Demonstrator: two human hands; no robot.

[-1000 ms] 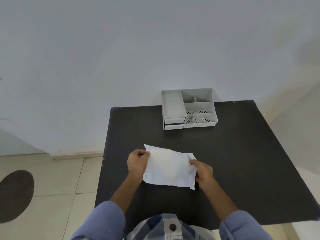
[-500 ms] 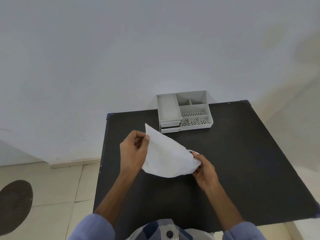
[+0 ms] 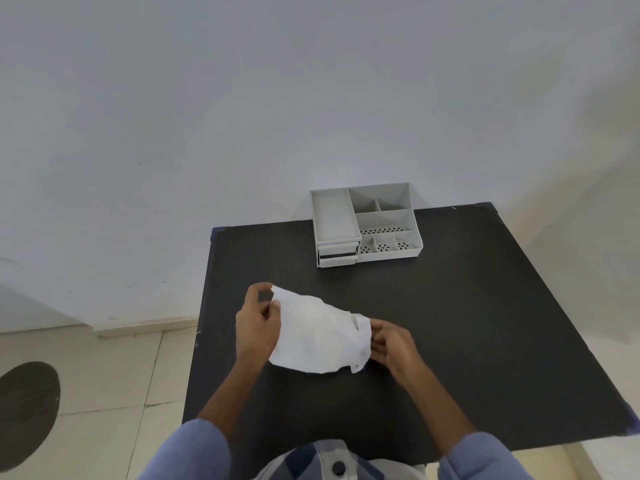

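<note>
A white cloth (image 3: 317,336) hangs slack between my hands above the black table (image 3: 467,323). My left hand (image 3: 258,322) pinches the cloth's upper left corner between thumb and fingers. On the right side, my right hand (image 3: 389,344) grips the cloth's edge with curled fingers. The cloth sags in the middle and its lower edge reaches down near the table top.
A grey plastic organiser (image 3: 367,225) with open compartments and two small drawers stands at the table's far edge against the white wall. Tiled floor with a dark round mat (image 3: 26,410) lies to the left of the table.
The cloth lay flat on the table a second ago; both hands have lifted it. Since half a second ago the left hand has come down a little and the cloth sags more.
</note>
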